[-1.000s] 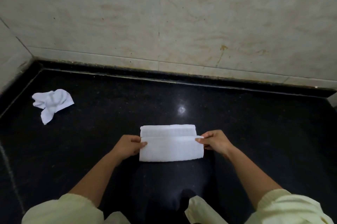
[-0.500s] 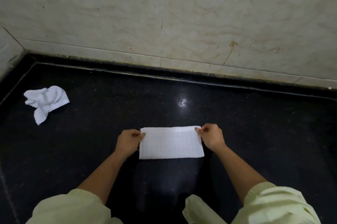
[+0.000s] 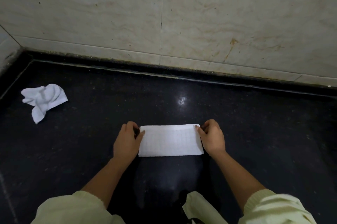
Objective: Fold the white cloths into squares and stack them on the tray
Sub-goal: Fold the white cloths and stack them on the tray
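A white cloth lies folded into a flat rectangle on the black stone counter, near its front middle. My left hand pinches the cloth's far left corner. At the far right corner my right hand pinches the cloth in the same way. A second white cloth lies crumpled at the far left of the counter, well apart from both hands. No tray is in view.
The black counter ends at a beige tiled wall behind, and a side wall closes the left corner. My pale yellow sleeves fill the bottom edge of the view.
The near half of the cloth has been brought over to the far edge, so the cloth is half as deep. Both hands moved away from me to the far corners.
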The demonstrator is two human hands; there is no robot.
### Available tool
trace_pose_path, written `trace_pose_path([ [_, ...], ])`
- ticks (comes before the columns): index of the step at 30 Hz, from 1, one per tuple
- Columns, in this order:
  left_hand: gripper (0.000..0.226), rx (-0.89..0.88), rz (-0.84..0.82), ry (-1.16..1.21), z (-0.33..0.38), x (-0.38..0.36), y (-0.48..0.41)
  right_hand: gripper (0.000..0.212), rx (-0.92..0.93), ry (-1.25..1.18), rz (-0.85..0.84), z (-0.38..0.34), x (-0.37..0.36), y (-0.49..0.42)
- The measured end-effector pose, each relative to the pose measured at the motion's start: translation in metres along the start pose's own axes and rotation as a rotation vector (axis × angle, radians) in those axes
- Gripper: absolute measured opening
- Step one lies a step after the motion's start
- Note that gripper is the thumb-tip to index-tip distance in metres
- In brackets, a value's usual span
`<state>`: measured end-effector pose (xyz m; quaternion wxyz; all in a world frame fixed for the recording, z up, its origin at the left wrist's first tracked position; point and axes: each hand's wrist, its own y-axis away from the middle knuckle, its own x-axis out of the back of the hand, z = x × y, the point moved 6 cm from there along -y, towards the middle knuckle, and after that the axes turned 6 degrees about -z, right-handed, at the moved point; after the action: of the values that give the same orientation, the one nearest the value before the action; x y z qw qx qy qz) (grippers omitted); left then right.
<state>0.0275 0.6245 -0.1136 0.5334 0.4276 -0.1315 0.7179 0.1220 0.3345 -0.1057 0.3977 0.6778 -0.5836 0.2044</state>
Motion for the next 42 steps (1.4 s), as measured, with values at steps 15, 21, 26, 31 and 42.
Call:
trace_pose_path([
  [15,0.059,-0.046,-0.117,-0.290,-0.008,-0.029,0.043,0.031,0.070,0.186,-0.228,0.029,-0.017,0.057],
  [21,0.044,0.025,-0.190,-0.026,-0.021,-0.025,0.043,0.032,0.013,0.128,-0.210,0.030,-0.015,0.056],
  [26,0.027,-0.008,-0.236,0.199,-0.029,-0.019,0.035,0.034,-0.062,0.067,-0.202,0.029,-0.012,0.052],
  [31,0.027,-0.017,-0.212,0.231,-0.029,-0.018,0.035,0.053,-0.121,0.019,-0.179,0.025,-0.009,0.051],
  [42,0.026,-0.018,-0.239,0.257,-0.031,-0.019,0.034,0.015,-0.347,-0.248,-0.295,0.022,-0.024,0.044],
])
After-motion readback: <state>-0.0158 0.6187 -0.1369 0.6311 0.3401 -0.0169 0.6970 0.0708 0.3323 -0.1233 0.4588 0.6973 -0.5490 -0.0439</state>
